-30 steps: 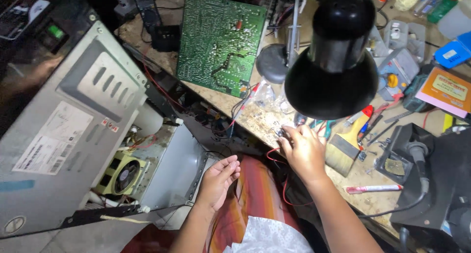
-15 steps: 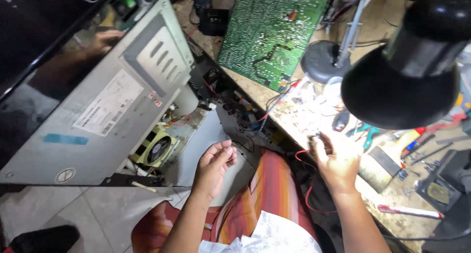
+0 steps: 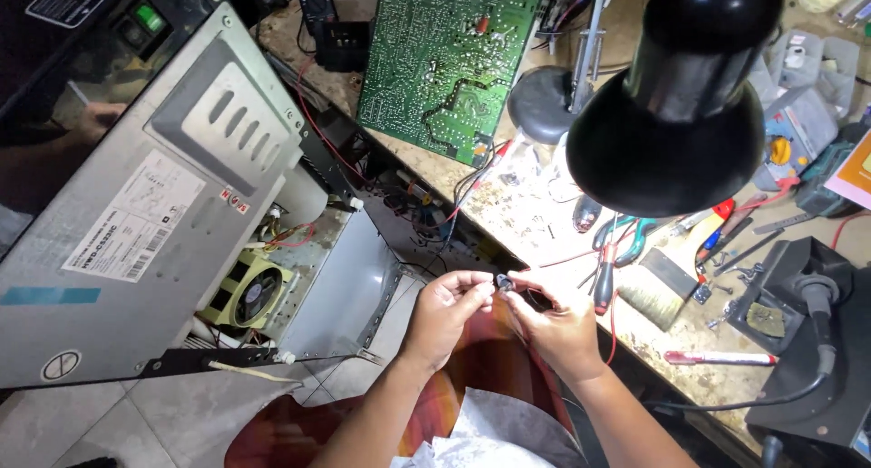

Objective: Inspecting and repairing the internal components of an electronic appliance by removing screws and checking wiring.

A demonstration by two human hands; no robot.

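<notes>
Hands: our left hand [image 3: 446, 307] and right hand [image 3: 555, 321] meet above our lap, fingertips pinched from both sides on a small dark part [image 3: 502, 282].
Part: it sits between the two hands, just short of the counter [image 3: 508, 216] edge; too small for us to tell its kind.
Handling: we judge it light, stiff and easy to drop; we would keep the grip on its body with the fingertips, not on any thin leg.
Wires: a red wire [image 3: 613, 316] hangs by our right hand and could snag.
Edges: the counter edge lies just beyond the part, with brush [image 3: 651, 291], pliers [image 3: 606, 259] and red pen [image 3: 719, 357] strewn along it.
Room: open space is only over our lap; to the left stands an opened metal case [image 3: 172, 205] with its fan [image 3: 252, 292].
Far: a green circuit board [image 3: 445, 60] leans at the back, and the black lamp [image 3: 676, 114] hangs over the counter.
</notes>
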